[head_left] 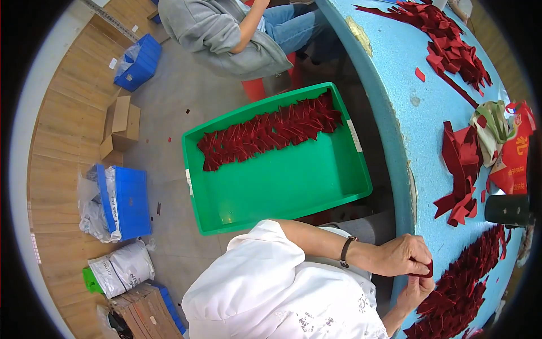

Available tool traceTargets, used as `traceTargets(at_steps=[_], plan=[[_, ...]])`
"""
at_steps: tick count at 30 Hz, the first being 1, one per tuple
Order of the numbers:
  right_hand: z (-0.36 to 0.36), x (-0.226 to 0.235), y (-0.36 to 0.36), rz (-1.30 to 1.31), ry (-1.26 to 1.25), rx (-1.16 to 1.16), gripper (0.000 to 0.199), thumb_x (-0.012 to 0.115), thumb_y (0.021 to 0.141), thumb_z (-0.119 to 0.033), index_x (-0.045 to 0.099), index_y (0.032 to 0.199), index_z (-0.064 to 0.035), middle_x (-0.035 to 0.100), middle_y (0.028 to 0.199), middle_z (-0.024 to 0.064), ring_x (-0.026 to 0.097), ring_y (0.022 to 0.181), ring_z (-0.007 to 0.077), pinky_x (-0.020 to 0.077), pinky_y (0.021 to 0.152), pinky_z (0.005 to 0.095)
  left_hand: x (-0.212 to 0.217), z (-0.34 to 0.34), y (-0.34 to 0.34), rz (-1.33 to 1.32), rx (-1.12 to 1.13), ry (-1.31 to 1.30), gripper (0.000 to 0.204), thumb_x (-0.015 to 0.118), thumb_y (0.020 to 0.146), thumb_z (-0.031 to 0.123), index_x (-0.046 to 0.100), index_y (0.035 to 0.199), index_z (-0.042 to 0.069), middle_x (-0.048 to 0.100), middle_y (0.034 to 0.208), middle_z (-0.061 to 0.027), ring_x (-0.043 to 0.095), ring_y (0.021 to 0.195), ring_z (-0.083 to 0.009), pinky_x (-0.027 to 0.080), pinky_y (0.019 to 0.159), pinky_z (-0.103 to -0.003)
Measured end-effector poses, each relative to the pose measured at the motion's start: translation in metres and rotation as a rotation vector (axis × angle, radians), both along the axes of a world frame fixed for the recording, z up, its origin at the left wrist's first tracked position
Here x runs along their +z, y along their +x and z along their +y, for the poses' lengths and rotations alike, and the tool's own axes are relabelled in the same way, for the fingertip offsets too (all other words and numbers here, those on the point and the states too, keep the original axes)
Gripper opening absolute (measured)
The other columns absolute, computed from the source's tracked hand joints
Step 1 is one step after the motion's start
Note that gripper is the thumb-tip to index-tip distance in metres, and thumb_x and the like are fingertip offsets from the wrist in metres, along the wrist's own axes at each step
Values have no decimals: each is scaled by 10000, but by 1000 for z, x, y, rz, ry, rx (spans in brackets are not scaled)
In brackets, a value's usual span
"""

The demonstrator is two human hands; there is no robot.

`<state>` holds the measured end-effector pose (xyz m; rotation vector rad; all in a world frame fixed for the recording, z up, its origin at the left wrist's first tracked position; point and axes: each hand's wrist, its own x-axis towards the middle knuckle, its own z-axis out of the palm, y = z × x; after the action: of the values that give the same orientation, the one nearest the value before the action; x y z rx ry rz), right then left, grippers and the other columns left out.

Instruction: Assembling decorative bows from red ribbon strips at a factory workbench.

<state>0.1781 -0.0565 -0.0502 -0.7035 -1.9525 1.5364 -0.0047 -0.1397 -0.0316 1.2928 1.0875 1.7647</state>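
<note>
My left hand (pixel 403 254), with a dark band on the wrist, and my right hand (pixel 416 291) meet at the near edge of the blue table (pixel 395 85). Together they pinch a small dark red fabric piece (pixel 427 270), mostly hidden by the fingers. Just right of my hands a long heap of similar dark red pieces (pixel 463 282) lies on the table. To my left a green tray (pixel 293 192) stands lower than the tabletop and holds a row of folded dark red pieces (pixel 271 130) along its far side.
More red strips (pixel 460 169) and a far pile (pixel 451 45) lie on the table, beside a black cylinder (pixel 506 210) and a red bag (pixel 514 158). A person in grey (pixel 226 34) sits beyond the tray. Blue crates (pixel 127 200), cardboard boxes (pixel 121 121) and white sacks (pixel 121 268) stand on the floor.
</note>
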Motion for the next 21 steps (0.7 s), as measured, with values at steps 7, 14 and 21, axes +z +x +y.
traceTargets(at_steps=[7, 14, 21], plan=[[1, 10, -9, 206, -2, -262, 214, 569, 926, -100, 571, 1089, 38, 601, 1013, 57, 543, 898, 100, 419, 783, 217, 1, 9, 8, -283, 103, -89, 179, 611, 815, 84, 544, 726, -57, 583, 754, -137, 551, 685, -239, 438, 634, -344], [-4, 3, 0, 188, -45, -195, 194, 559, 923, -88, 569, 1074, 34, 602, 1021, 63, 544, 915, 117, 421, 799, 233, 2, 13, 20, -275, 60, -114, 123, 612, 840, 85, 645, 878, -28, 657, 911, -143, 604, 844, -254, 474, 753, -350], [-5, 4, -5, 200, -77, -152, 233, 567, 908, -77, 566, 1111, 38, 610, 1070, 94, 564, 978, 156, 440, 834, 269, -2, 9, 22, -242, 84, -78, 125, 603, 834, 86, 635, 843, -35, 651, 963, -141, 574, 898, -285, 453, 818, -370]])
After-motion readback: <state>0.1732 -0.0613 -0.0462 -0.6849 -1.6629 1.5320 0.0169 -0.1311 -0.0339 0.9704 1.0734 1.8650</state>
